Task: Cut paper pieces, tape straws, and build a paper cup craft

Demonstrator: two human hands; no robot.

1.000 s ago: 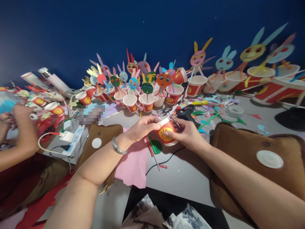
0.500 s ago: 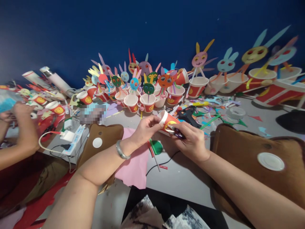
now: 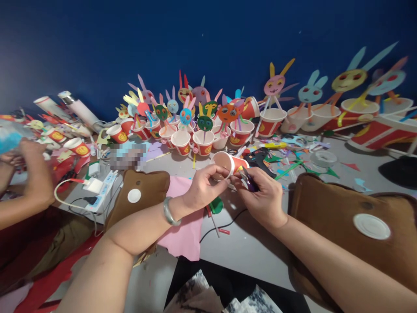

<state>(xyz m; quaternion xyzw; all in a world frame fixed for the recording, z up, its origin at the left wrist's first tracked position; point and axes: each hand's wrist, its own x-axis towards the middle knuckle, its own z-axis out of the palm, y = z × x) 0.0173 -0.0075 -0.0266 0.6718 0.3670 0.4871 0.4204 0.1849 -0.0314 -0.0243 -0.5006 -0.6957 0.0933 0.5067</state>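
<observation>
A red and white paper cup [image 3: 239, 163] lies tilted on its side between my hands, its white mouth turned toward the left. My left hand [image 3: 208, 184] pinches the cup's rim, thumb and fingers on either side of the wall. In my right hand [image 3: 262, 191] are scissors with dark purple handles [image 3: 250, 182], held against the cup's side; the fingers hide most of the blades. Beneath the hands lie a green paper disc [image 3: 216, 205] and a pink paper sheet [image 3: 185, 217].
Several cups with paper rabbit figures [image 3: 204, 143] line the back by the blue wall. A black glue gun [image 3: 259, 158] and paper scraps lie behind my right hand. Brown cushions [image 3: 329, 217] flank the work area. A power strip [image 3: 103, 191] and another person's arm [image 3: 29, 187] are left.
The cup has turned so its open mouth shows more toward the left. My right hand has shifted slightly, and more of the scissors is visible. The view has moved a little.
</observation>
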